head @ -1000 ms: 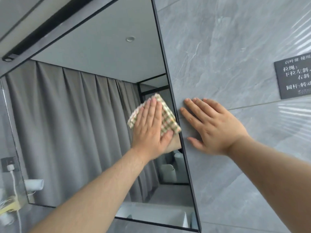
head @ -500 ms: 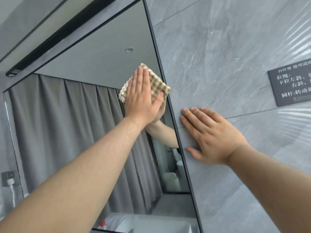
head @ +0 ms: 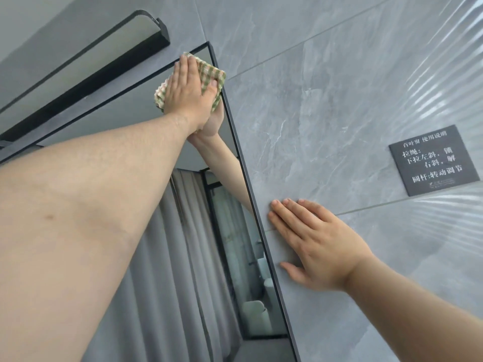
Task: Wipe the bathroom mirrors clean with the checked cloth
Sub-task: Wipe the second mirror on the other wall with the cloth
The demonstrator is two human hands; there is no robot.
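green-and-cream checked cloth (head: 213,77) sits flat under my left hand (head: 187,94), fingers straight, pressing it to the mirror (head: 167,142) at its top right corner, against the black frame. my right hand (head: 317,245) lies flat and spread on the grey tile wall (head: 326,100), holding nothing. i judge this the corner pass; next calls for sweeping down or left, keeping pressure even.

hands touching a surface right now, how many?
2. The left hand presses the checked cloth flat against the mirror near its top right corner. The right hand lies flat on the grey wall tile beside the mirror frame.
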